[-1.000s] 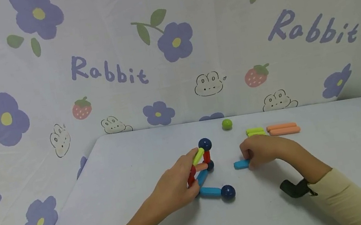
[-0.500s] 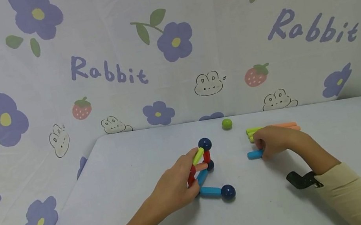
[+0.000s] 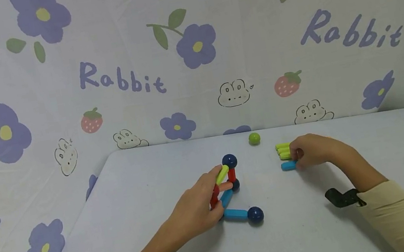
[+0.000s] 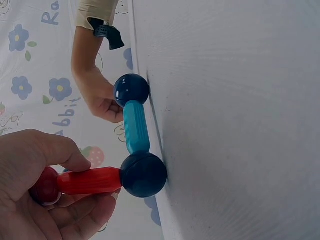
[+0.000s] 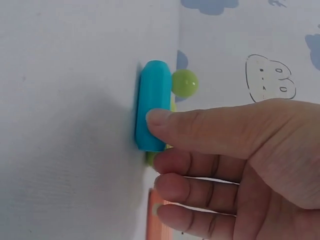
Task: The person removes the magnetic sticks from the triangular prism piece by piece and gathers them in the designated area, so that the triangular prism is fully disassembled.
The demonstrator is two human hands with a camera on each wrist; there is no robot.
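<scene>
My left hand (image 3: pixel 196 209) grips an upright red magnetic rod (image 4: pixel 90 181) of a ball-and-rod frame, thumb on one side and fingers on the other. A red ball (image 4: pixel 46 187) sits at the rod's top by the palm, a navy ball (image 4: pixel 144 175) at its foot on the table. From that foot a blue rod (image 3: pixel 236 214) runs to another navy ball (image 3: pixel 255 215). A yellow-green rod (image 3: pixel 222 175) slants up to the top navy ball (image 3: pixel 229 161). My right hand (image 3: pixel 316 149) pinches a loose blue magnetic rod (image 5: pixel 154 105), lying level just in front of several yellow-green rods (image 3: pixel 284 151).
A green ball (image 3: pixel 254 138) stands near the table's back edge. Behind the right hand lies an orange rod (image 5: pixel 156 220), mostly hidden in the head view. The white table (image 3: pixel 126 178) ends at a patterned cloth backdrop (image 3: pixel 197 100).
My right hand has moved right and back with the blue rod, bringing it beside the yellow-green rods. The left hand and the frame have stayed in place.
</scene>
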